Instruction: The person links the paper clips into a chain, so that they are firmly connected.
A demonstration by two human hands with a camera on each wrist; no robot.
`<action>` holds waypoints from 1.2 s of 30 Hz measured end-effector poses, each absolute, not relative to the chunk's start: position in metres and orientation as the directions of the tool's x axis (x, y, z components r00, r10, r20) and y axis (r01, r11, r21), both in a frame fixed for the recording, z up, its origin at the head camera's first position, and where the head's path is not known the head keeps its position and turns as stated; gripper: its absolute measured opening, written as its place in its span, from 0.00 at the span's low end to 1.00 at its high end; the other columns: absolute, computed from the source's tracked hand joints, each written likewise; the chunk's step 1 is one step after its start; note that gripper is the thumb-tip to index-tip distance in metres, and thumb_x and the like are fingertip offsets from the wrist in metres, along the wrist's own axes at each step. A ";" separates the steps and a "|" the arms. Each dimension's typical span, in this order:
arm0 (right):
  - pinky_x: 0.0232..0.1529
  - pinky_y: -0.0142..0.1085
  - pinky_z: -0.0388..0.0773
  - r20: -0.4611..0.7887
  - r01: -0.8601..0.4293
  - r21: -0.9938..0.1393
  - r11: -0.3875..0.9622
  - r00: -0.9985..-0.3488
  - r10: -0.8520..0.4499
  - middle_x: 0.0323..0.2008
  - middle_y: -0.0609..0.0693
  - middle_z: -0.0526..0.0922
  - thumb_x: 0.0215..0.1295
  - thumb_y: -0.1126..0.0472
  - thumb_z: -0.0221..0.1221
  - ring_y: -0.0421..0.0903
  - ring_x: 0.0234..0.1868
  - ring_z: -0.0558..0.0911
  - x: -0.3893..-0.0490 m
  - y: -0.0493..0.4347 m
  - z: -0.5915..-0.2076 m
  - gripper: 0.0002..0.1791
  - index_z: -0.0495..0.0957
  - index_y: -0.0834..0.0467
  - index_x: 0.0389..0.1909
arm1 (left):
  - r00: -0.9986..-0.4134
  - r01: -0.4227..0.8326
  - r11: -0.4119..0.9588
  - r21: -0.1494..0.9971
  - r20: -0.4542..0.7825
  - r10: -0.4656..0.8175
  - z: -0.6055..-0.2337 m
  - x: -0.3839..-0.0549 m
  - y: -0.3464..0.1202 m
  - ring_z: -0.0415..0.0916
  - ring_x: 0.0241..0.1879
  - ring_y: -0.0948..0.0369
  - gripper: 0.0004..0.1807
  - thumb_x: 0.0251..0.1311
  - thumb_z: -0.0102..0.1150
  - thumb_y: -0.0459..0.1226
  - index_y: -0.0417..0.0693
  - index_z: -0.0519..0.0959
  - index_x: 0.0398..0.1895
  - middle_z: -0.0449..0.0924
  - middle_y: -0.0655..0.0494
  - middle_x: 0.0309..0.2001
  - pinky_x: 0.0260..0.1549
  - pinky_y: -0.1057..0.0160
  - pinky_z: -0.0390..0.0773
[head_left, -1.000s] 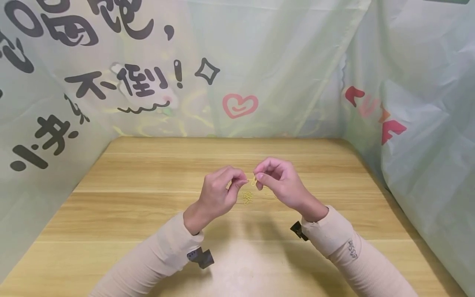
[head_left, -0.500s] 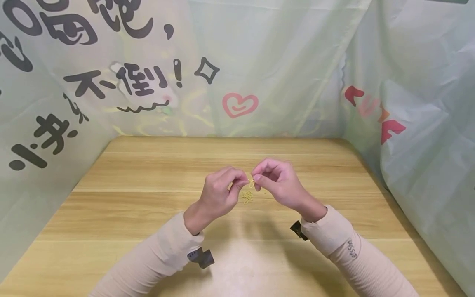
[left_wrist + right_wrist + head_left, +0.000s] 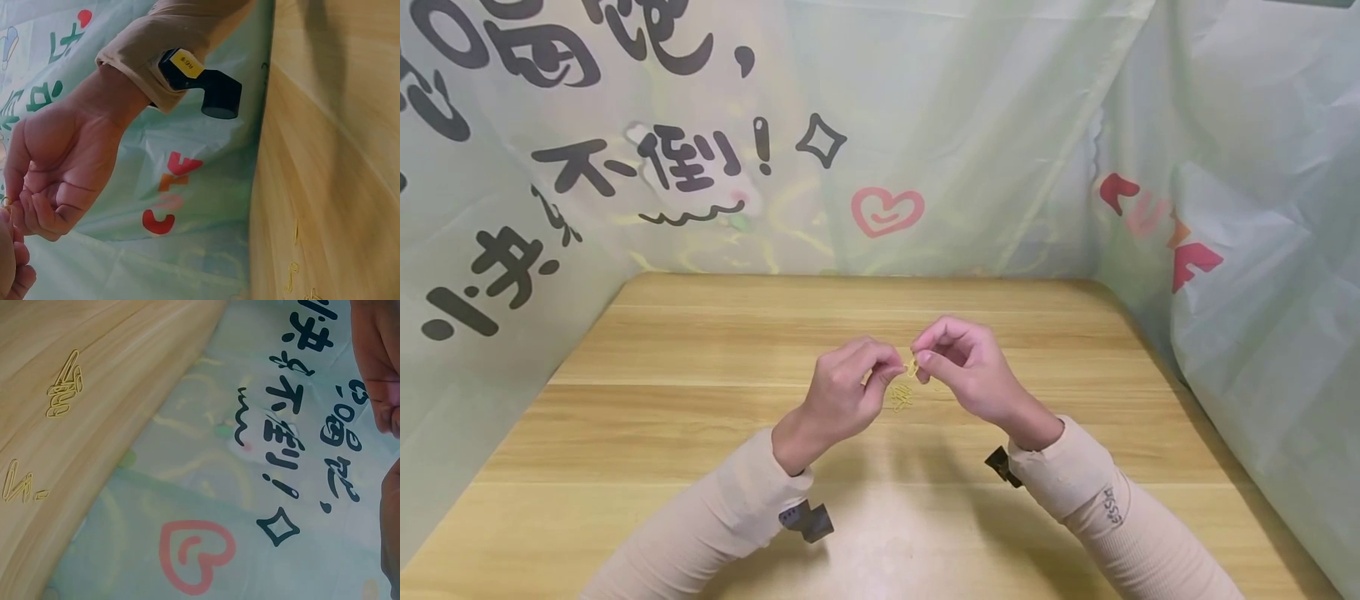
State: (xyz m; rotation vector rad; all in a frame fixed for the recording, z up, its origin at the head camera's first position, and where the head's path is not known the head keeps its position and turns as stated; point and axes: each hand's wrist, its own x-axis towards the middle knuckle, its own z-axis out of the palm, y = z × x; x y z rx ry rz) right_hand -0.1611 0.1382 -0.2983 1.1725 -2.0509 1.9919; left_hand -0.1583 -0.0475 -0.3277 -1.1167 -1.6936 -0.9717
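Clip [image 3: 913, 367] held over table [image 3: 700, 433], pinched narrowly by left hand [image 3: 846, 387] and right hand [image 3: 966, 371], pile [image 3: 901, 398] on the near side, hands slightly closer together than a second ago, so joint work looks unfinished

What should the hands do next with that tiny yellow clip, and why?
Perhaps ease the right hand slightly toward the left hand, to try hooking the clip there: both hands pinch close together, the clip shows between them, and more clips lie on the table below.
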 end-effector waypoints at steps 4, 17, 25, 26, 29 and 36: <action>0.30 0.33 0.78 0.535 -0.553 -0.825 -0.116 -0.699 -0.474 0.29 0.49 0.80 0.61 0.78 0.49 0.42 0.25 0.79 -0.161 0.138 -0.298 0.03 0.71 0.77 0.33 | -0.206 0.950 0.285 0.127 0.941 0.267 -0.329 -0.159 -0.047 0.69 0.19 0.62 0.15 0.71 0.50 0.39 0.38 0.74 0.28 0.76 0.52 0.23 0.20 0.73 0.72; 0.30 0.33 0.78 0.542 -0.556 -0.823 -0.121 -0.703 -0.461 0.28 0.48 0.78 0.59 0.78 0.49 0.43 0.24 0.78 -0.162 0.139 -0.297 0.04 0.71 0.76 0.31 | -0.208 0.948 0.289 0.129 0.943 0.259 -0.329 -0.159 -0.046 0.70 0.19 0.62 0.15 0.70 0.51 0.39 0.37 0.74 0.28 0.76 0.51 0.23 0.20 0.72 0.72; 0.29 0.33 0.78 0.536 -0.554 -0.824 -0.117 -0.695 -0.480 0.27 0.50 0.78 0.57 0.79 0.49 0.42 0.25 0.77 -0.162 0.138 -0.298 0.04 0.72 0.73 0.30 | -0.181 0.954 0.281 0.106 0.948 0.260 -0.331 -0.160 -0.044 0.70 0.18 0.62 0.15 0.71 0.50 0.38 0.38 0.74 0.28 0.76 0.52 0.22 0.19 0.73 0.72; 0.29 0.32 0.78 0.531 -0.552 -0.826 -0.115 -0.694 -0.486 0.27 0.51 0.78 0.56 0.79 0.49 0.42 0.25 0.77 -0.162 0.137 -0.297 0.04 0.72 0.73 0.29 | -0.181 0.954 0.281 0.105 0.949 0.260 -0.332 -0.160 -0.044 0.70 0.18 0.62 0.14 0.71 0.50 0.38 0.38 0.74 0.28 0.76 0.52 0.22 0.19 0.73 0.73; 0.29 0.32 0.77 0.517 -0.541 -0.834 -0.109 -0.694 -0.501 0.26 0.55 0.77 0.55 0.79 0.49 0.41 0.25 0.77 -0.162 0.137 -0.297 0.04 0.72 0.72 0.29 | -0.198 0.950 0.289 0.120 0.946 0.256 -0.333 -0.159 -0.045 0.71 0.18 0.61 0.14 0.71 0.50 0.38 0.38 0.74 0.28 0.76 0.51 0.22 0.20 0.72 0.73; 0.29 0.34 0.78 0.497 -0.532 -0.844 -0.071 -0.726 -0.475 0.28 0.53 0.77 0.57 0.79 0.47 0.43 0.24 0.77 -0.163 0.137 -0.299 0.08 0.73 0.67 0.28 | -0.206 0.949 0.285 0.131 0.946 0.251 -0.331 -0.160 -0.048 0.71 0.18 0.61 0.14 0.71 0.51 0.39 0.38 0.74 0.28 0.77 0.51 0.23 0.18 0.71 0.73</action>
